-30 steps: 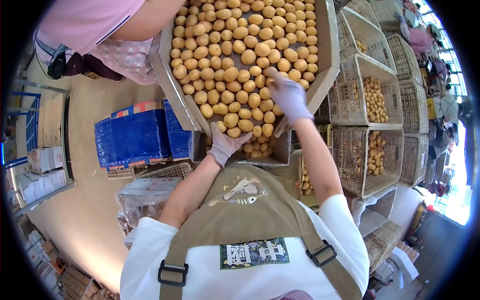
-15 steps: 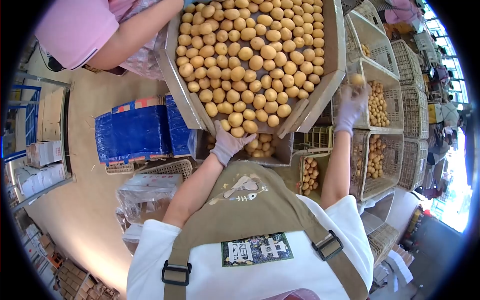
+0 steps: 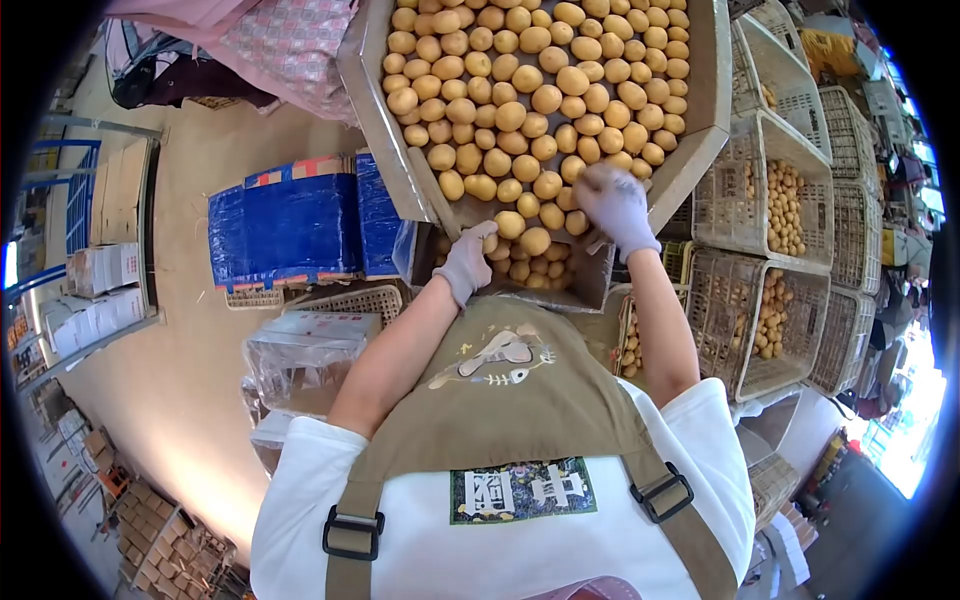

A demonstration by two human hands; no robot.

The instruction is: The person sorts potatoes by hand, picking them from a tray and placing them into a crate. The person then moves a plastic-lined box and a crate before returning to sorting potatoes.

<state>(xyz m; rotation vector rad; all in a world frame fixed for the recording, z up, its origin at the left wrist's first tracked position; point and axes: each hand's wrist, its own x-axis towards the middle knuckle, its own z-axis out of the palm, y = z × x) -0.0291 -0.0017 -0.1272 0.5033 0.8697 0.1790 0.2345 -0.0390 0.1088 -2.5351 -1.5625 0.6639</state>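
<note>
A wide sorting tray [image 3: 690, 158] holds many small, round, yellow-brown potatoes [image 3: 510, 117]. At its narrow mouth my left hand [image 3: 467, 262], in a pale glove, has its index finger stretched out beside the potatoes there. My right hand [image 3: 615, 208], gloved too, reaches over the potatoes at the tray's lower right side. Its fingers are blurred and partly hidden, and I cannot tell whether they grip a potato. Under the mouth, close to my apron, sits a box [image 3: 592, 283] with more potatoes in it.
On the right stand stacked plastic crates [image 3: 725, 205], some holding potatoes. A blue-wrapped stack [image 3: 285, 228] and a plastic-covered white box [image 3: 312, 345] are to the left. Another person's patterned pink clothing [image 3: 290, 45] shows at upper left, beside the tray.
My right hand has come from over the right-hand crates, where a potato was near its fingers, back to the tray. My left hand's spread fingers have drawn together, and the view has shifted.
</note>
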